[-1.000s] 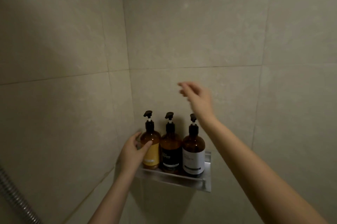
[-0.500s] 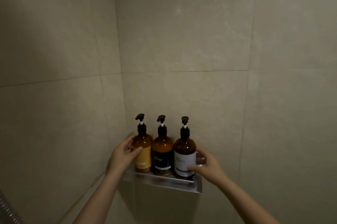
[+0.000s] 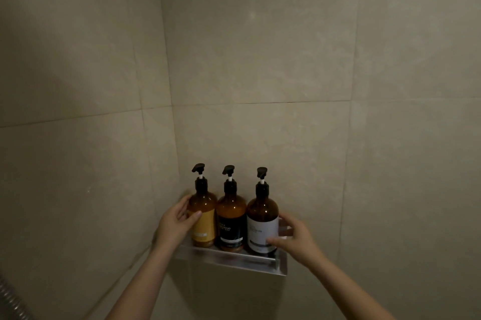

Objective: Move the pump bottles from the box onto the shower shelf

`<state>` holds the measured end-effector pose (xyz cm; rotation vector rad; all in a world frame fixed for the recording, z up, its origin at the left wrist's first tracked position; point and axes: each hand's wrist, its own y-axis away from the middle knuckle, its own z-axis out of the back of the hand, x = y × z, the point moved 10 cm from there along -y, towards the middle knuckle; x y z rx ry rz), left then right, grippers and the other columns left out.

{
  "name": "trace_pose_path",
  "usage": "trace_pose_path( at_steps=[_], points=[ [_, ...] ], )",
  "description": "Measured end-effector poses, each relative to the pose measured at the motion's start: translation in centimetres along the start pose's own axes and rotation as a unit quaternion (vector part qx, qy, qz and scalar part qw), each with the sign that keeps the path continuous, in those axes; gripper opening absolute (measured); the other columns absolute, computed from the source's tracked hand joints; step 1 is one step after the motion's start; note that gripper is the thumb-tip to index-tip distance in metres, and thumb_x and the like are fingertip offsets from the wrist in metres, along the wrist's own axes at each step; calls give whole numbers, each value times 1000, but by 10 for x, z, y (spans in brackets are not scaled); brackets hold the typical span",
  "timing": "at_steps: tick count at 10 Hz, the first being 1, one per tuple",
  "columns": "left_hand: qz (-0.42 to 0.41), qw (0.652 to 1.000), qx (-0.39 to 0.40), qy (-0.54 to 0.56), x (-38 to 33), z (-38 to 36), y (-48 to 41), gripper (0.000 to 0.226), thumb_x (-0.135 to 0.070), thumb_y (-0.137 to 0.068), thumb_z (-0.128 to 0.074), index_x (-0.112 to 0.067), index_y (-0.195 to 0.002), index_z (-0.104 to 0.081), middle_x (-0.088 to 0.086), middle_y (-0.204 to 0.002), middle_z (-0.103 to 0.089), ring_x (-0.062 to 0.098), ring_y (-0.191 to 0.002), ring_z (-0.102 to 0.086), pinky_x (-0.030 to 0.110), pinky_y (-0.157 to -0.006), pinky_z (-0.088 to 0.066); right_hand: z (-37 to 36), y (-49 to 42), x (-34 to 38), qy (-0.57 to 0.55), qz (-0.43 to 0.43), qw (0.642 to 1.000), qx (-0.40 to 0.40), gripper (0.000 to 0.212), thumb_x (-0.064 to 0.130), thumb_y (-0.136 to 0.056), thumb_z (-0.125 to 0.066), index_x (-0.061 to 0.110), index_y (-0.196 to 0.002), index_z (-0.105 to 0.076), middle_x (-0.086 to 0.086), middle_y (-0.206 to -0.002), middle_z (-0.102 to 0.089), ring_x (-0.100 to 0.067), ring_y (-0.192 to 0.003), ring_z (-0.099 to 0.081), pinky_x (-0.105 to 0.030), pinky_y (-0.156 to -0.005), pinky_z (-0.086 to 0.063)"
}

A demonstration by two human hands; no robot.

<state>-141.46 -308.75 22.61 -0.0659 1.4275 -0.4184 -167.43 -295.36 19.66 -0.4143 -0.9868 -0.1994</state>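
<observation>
Two bare hands reach up to a small metal shower shelf (image 3: 234, 258) fixed in a tiled corner. The left hand (image 3: 173, 226) is curled loosely around the outer side of the yellow-label bottle (image 3: 203, 218), thumb across its front and fingers behind it. The right hand (image 3: 295, 237) cups the outer side of the white-label bottle (image 3: 262, 226), fingers half open, thumb touching the lower edge of the label. Between these two, on the shelf, stands the black-label bottle (image 3: 231, 223). All three are amber pump bottles, upright, in a row touching one another, with black pump heads. Beige wall tiles (image 3: 260, 59) rise behind the shelf. Far below and left of the shelf, a ribbed shower hose (image 3: 11, 301) shows at the edge.
</observation>
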Motion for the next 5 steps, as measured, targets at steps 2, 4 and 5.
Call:
trace_pose_path(
  at_steps=[2, 4, 5],
  points=[
    [13, 1000, 7, 2, 0, -2, 2, 64, 0, -83, -62, -11, -140, -36, 13, -146, -39, 23, -134, -38, 36, -109, -33, 0, 2, -3, -24, -2, 1000, -10, 69, 20, -68, -81, 25, -130, -50, 2, -118, -61, -16, -104, -61, -40, -87, -55],
    [29, 998, 52, 4, 5, -8, 13, 75, -8, -87, -59, -17, -147, -16, 6, -154, -23, 23, -140, -25, 39, -112, -27, 1, 6, -7, -14, -31, 999, 4, 86, 28, -70, -80, 23, -143, -34, -4, -129, -54, -19, -111, -57, -33, -87, -53],
    [14, 999, -19, -47, -5, 6, 20, 78, -26, -84, -64, -22, -147, -18, 3, -154, -24, 23, -139, -28, 40, -109, -30, 34, 9, 5, 21, -25, 998, -60, 88, 38, -74, -75, 22, -145, -27, -9, -136, -48, -23, -116, -53, -35, -89, -51]
  ],
)
